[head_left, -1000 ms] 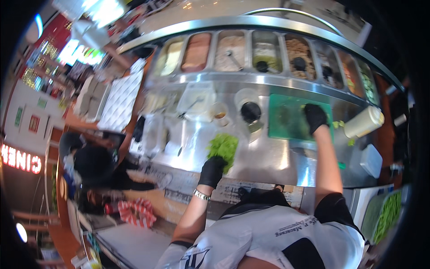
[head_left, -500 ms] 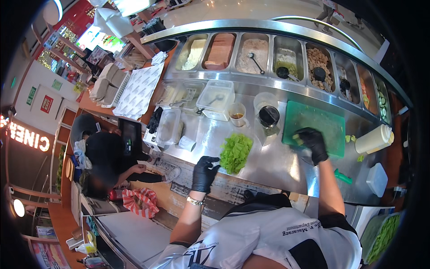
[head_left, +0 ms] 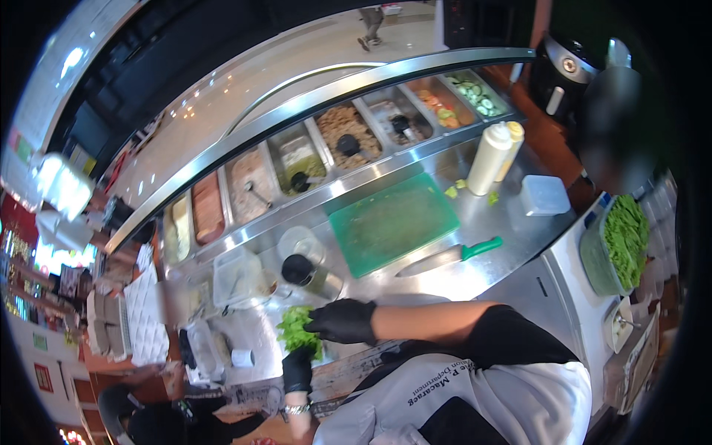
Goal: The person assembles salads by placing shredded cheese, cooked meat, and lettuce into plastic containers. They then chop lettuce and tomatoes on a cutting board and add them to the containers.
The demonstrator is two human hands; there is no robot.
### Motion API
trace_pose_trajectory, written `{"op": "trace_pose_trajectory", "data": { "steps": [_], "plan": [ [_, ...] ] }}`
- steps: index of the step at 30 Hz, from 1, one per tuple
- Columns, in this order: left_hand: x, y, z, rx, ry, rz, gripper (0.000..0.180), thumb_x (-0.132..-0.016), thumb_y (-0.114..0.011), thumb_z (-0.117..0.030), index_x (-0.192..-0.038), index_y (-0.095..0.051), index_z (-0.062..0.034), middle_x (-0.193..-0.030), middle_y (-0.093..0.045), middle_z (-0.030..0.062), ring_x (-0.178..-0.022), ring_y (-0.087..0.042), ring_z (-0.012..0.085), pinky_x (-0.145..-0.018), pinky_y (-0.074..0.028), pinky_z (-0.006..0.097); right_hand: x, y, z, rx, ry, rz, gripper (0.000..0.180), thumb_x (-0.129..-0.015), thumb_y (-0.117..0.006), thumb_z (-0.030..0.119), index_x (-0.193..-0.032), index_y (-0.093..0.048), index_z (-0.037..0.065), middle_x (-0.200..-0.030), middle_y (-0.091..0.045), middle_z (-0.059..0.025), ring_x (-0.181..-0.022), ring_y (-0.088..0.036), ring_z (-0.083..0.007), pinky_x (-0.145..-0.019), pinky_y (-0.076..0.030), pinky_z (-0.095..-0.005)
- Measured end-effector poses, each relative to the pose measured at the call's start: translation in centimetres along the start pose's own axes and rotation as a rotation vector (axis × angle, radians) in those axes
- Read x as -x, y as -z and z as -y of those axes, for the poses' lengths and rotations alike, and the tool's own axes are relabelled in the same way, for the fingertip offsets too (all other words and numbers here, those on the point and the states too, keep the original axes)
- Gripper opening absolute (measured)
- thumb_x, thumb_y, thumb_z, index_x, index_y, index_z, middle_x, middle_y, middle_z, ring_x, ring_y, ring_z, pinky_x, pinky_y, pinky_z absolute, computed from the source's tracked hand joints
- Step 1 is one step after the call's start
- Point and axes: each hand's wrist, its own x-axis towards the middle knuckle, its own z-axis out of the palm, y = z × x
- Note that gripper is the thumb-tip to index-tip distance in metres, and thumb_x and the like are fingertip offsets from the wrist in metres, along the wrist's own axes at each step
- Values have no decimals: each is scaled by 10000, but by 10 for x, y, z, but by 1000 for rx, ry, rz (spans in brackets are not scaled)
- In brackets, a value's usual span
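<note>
Steel counter [head_left: 475, 278] bears green cutting board [head_left: 393, 222], knife [head_left: 445, 257]; both gloved hands' grip closed on lettuce [head_left: 297, 330].

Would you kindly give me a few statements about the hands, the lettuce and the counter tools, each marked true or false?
1. Both hands wear black gloves. True: the left hand and right hand are gloved.
2. The hands are at a bunch of green lettuce. True.
3. The knife has a red handle. False: its handle is green.
4. The right hand holds the knife. False: the knife lies on the steel counter, apart from both hands.
5. The green cutting board carries a pile of lettuce. False: it lies bare.
</note>
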Motion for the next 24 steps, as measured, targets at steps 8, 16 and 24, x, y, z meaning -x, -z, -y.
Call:
{"op": "trace_pose_trajectory", "data": {
  "steps": [8, 16, 24],
  "plan": [
    [-63, 96, -151, 437, 6, -421, 225, -866, -496, 52, -1020, -655, 10, -991, -683, 109, -850, -639, 179, -759, -509, 303, 352, 256, -95, -100, -601, -923, 242, -843, -673, 84, -1075, -709, 27, -1070, -711, -142, -938, -684, -232, -862, -522, -326],
    [-203, -29, -391, 248, -226, -173, 291, -780, -594, 137, -992, -680, -43, -985, -696, 113, -933, -673, 263, -835, -519, 343, 463, 415, -344, 294, -1557, -510, 313, -929, -566, 251, -1117, -700, 40, -1096, -675, -197, -1076, -635, -240, -911, -478, -362],
    [-258, -119, -445, 27, -185, 146, 341, -760, -699, 18, -1078, -697, -107, -1038, -694, 103, -936, -662, 294, -813, -537, 364, 284, 440, -513, 552, -638, -601, 563, -837, -655, 231, -1365, -515, 90, -1404, -500, -174, -1301, -476, -308, -1090, -381, -404]
  ]
}}
